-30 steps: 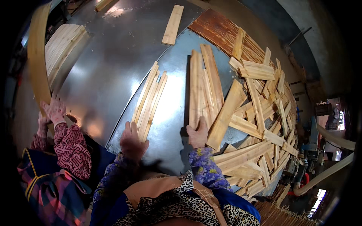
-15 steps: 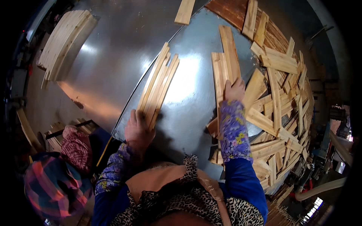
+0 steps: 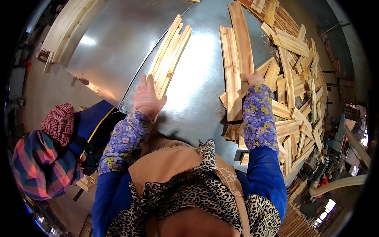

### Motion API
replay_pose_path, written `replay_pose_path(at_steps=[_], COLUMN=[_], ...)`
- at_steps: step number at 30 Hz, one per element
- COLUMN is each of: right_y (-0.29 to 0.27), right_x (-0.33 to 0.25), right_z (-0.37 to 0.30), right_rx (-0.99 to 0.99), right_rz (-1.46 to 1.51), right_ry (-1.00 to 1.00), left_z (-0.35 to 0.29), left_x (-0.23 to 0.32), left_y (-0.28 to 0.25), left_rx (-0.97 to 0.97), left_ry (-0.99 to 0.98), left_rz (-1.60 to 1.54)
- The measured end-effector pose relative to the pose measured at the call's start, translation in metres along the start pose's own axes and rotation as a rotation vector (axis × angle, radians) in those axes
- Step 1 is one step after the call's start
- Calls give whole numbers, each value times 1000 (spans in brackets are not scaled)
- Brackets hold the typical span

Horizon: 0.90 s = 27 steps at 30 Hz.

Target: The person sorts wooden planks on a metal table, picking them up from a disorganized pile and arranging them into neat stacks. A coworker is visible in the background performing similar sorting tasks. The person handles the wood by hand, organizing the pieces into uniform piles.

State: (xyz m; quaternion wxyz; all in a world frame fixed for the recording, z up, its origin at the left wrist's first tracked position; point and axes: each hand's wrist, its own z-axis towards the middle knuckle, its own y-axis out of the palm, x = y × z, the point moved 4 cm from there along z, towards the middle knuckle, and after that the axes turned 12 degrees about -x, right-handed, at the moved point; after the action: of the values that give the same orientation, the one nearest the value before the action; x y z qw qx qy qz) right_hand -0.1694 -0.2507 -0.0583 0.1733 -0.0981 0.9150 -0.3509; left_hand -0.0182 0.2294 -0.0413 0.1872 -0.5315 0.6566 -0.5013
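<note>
My left hand (image 3: 148, 98) lies at the near end of a bundle of narrow wooden strips (image 3: 169, 59), its fingers stretched out and apart. The strips lie side by side, with uneven far ends, on a shiny metal tabletop (image 3: 197, 114). My right hand (image 3: 252, 78) is closed round the near end of a reddish-brown board (image 3: 241, 37); some of its fingers are hidden. Left of that board and close against it lies a paler board (image 3: 232, 75), whose near end reaches farther toward me.
A jumbled heap of boards (image 3: 290, 85) covers the table's right side. A neat stack of boards (image 3: 71, 27) stands far left. Next to my left arm is another person in a plaid garment (image 3: 45, 166) and a patterned pink head covering (image 3: 59, 120). A pale hose (image 3: 339, 185) curves at lower right.
The whole view has shifted, so the boards sit higher. My left hand's fingers have straightened from round the strips. My right hand has moved to the reddish board's near end.
</note>
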Motion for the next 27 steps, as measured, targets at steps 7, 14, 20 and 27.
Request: replay_pose_path(at_steps=[7,14,20,27], right_y=[76,160,191,182], right_x=[-7,20,28,-7], right_z=[-105,-172,-166,-173], right_rx=[-58,-92,-84,211], right_rz=[1010,1496,1611,1047], right_ry=[-308,-555,-384,-418], left_z=[-10,-4,-7,-27], left_x=[-6,0,7,15], left_y=[-12,-6,-21,-5], left_rx=[-68,-65,-127,359], left_ry=[-28,-23,1,476], left_rz=[-48,17,-71,11])
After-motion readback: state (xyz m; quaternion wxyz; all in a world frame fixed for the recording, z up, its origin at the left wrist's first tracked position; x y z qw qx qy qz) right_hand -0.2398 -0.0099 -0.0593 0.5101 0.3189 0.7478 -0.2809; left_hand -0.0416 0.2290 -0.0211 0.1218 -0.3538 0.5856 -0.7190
